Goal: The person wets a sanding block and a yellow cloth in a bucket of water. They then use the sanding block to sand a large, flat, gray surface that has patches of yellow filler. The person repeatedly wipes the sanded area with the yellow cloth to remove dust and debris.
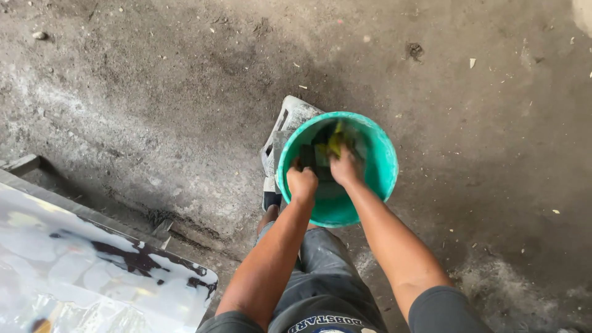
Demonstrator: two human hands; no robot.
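Both my hands reach down into a teal plastic bucket (382, 160) standing on the dirt floor in front of my knee. My left hand (301, 182) is curled into a fist at the bucket's near-left side, closed on a dark wet rag (310, 154). My right hand (345, 166) grips a yellow-green cloth or sponge (336, 143) blurred by motion. The bucket's inside is dark and wet; what lies at the bottom is hidden.
A worn white sandal or crumpled white object (290, 117) lies just behind the bucket's left rim. A glossy white sheet with dark smears (92, 265) rests on a frame at the lower left. The grey floor is dusty, strewn with small chips.
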